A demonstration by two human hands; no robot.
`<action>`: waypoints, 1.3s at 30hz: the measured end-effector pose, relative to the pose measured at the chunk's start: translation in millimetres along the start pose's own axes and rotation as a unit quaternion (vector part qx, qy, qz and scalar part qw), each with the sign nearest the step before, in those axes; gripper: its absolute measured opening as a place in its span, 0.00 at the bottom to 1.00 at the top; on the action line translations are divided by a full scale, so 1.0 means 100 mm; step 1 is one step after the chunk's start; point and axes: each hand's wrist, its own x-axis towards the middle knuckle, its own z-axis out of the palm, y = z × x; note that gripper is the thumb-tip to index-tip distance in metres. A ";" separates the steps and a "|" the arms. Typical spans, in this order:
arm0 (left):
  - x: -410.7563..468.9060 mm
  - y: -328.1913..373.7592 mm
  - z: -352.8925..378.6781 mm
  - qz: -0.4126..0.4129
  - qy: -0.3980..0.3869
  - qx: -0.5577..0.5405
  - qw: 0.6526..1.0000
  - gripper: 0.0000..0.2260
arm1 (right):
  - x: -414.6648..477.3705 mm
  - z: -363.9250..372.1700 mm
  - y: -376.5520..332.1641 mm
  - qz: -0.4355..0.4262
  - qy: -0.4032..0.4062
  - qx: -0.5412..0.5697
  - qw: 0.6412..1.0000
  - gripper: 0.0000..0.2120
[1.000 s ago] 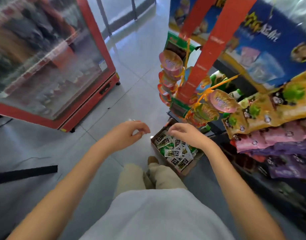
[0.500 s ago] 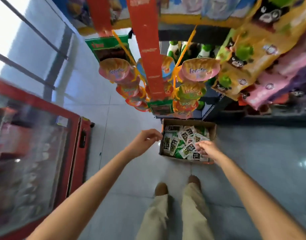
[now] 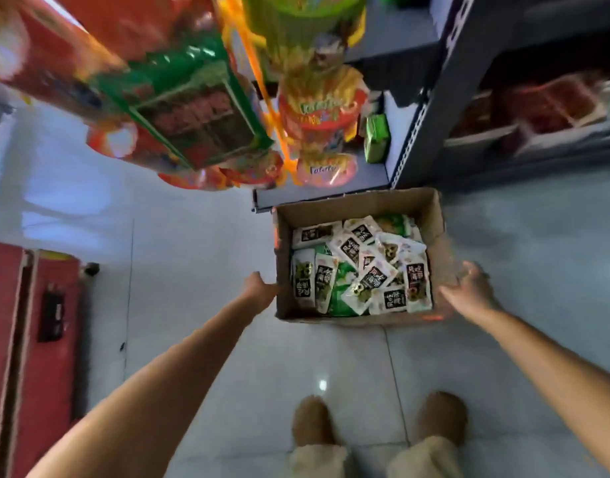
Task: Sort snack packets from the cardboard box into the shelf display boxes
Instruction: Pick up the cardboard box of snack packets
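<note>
The open right hand (image 3: 469,288) and the left hand (image 3: 262,288), its fingers too blurry to tell, are beside the box (image 3: 358,207) of packets (image 3: 358,267), likely ready to lift it.

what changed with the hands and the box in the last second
The right hand came out of the cardboard box and now sits outside its right wall, fingers spread; the left hand moved to the left wall, its grip unclear. The box and the packets in it stayed put.
</note>
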 end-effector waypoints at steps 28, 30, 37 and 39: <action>-0.09 -0.09 0.30 0.074 0.106 0.096 0.987 0.08 | 0.36 -0.43 0.63 -0.024 0.019 0.006 0.999 0.12; -0.52 0.06 0.20 0.081 0.087 0.099 0.988 0.08 | -0.01 -0.90 0.65 -0.017 0.002 -0.006 1.000 0.11; -2.39 0.96 -0.29 0.145 -0.003 0.139 0.980 0.07 | -1.69 -2.75 0.97 0.068 -0.004 0.032 0.997 0.12; -2.93 1.29 -0.42 0.183 -0.013 0.154 0.971 0.08 | -2.27 -3.26 1.04 0.096 0.008 0.062 0.993 0.10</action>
